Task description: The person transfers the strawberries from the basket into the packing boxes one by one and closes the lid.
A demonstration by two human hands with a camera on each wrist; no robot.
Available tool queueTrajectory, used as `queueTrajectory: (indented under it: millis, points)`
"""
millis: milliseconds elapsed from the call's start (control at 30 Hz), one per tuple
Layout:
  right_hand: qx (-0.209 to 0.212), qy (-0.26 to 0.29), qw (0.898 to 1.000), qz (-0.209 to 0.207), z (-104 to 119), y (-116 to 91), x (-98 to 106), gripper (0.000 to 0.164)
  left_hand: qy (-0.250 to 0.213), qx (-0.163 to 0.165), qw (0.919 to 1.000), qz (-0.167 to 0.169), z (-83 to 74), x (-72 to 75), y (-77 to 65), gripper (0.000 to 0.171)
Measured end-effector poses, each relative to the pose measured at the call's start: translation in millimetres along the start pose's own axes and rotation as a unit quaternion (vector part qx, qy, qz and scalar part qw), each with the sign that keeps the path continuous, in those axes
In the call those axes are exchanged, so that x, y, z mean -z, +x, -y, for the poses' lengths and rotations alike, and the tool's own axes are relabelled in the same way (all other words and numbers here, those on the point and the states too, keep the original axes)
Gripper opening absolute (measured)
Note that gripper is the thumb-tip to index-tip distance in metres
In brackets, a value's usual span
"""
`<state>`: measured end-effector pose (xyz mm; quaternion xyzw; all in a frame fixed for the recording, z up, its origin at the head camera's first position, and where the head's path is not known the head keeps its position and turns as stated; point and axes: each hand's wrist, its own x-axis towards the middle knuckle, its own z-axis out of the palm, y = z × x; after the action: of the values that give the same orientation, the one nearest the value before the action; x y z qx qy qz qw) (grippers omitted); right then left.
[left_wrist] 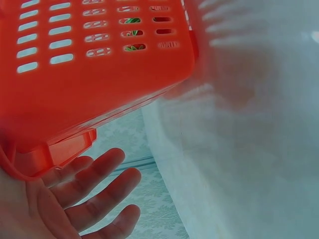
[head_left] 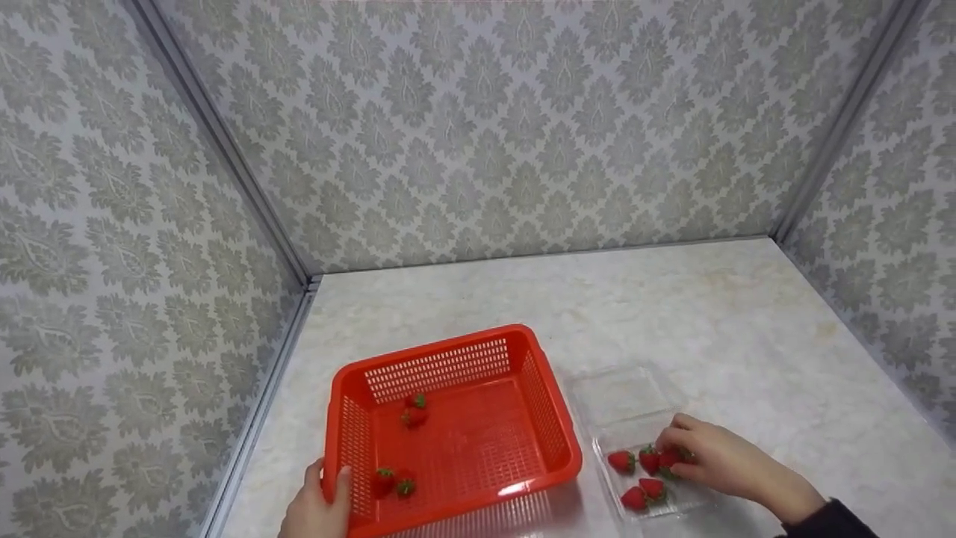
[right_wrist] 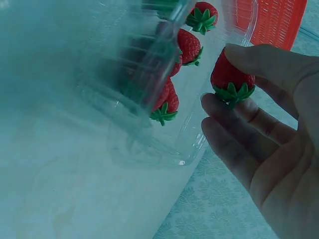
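My left hand [head_left: 315, 509] holds the left side of a red plastic basket [head_left: 566, 426], its thumb over the rim and the fingers outside; the left wrist view shows these fingers spread beneath the rim. The basket looks slightly tilted, with two small groups of strawberries inside, one group [head_left: 414, 411] farther back and one [head_left: 393, 483] near the left front. At the right, my right hand [head_left: 728, 461] pinches a strawberry [right_wrist: 230, 74] between thumb and fingertips, over a clear plastic box [head_left: 606, 489]. Several other strawberries [head_left: 621, 462] lie in that box.
The box's clear lid [head_left: 624, 392] lies folded back, away from me, beside the basket's right wall. A pale marbled tabletop [head_left: 709, 314] lies under everything. Patterned wall panels [head_left: 485, 134] with grey metal edging stand at the back and both sides.
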<state>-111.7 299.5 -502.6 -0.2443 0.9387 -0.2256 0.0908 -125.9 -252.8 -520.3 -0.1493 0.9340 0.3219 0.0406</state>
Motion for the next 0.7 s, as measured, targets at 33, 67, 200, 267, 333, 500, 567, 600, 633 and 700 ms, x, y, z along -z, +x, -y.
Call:
queueTrajectory:
  millis: [33, 67, 200, 267, 333, 500, 567, 600, 633, 700]
  points:
    - [-0.005, -0.001, 1.0, 0.005, 0, -2, -1, 0.019, 0.001, -0.003, 1.0, -0.002, 0.2, -0.4, 0.3, 0.08]
    - [-0.007, -0.001, 1.0, 0.01, 0, -3, -2, 0.02, 0.001, -0.008, 1.0, -0.006, 0.2, -0.7, 0.4, 0.079]
    - [-0.018, -0.003, 0.999, 0.029, -1, -7, -5, 0.021, 0.003, -0.007, 1.0, -0.003, -0.4, -1.4, 0.7, 0.08]
    - [-0.02, -0.005, 0.999, 0.034, -1, -8, -7, 0.02, 0.003, -0.001, 1.0, 0.004, -0.6, -1.2, 0.9, 0.08]
    - [-0.017, -0.002, 0.999, 0.038, -1, -8, -9, 0.02, 0.004, 0.006, 0.9999, 0.014, 0.0, -0.5, 1.4, 0.082]
    - [-0.019, 0.005, 0.999, 0.042, -3, -8, -11, 0.021, 0.0, 0.018, 0.9994, 0.029, 0.2, 0.1, 2.4, 0.082]
    - [-0.023, 0.001, 0.999, 0.042, -4, -8, -11, 0.022, -0.001, 0.021, 0.9992, 0.033, -0.2, 0.1, 2.7, 0.082]
    - [-0.024, -0.001, 0.999, 0.043, -4, -8, -11, 0.022, -0.001, 0.023, 0.9992, 0.034, -0.3, 0.1, 2.8, 0.082]
    - [-0.026, -0.001, 0.999, 0.043, -4, -8, -11, 0.023, -0.001, 0.021, 0.9992, 0.034, -0.3, 0.1, 2.9, 0.082]
    - [-0.025, -0.003, 0.999, 0.043, -5, -8, -11, 0.024, 0.0, 0.019, 0.9993, 0.034, 0.0, 0.1, 3.2, 0.083]
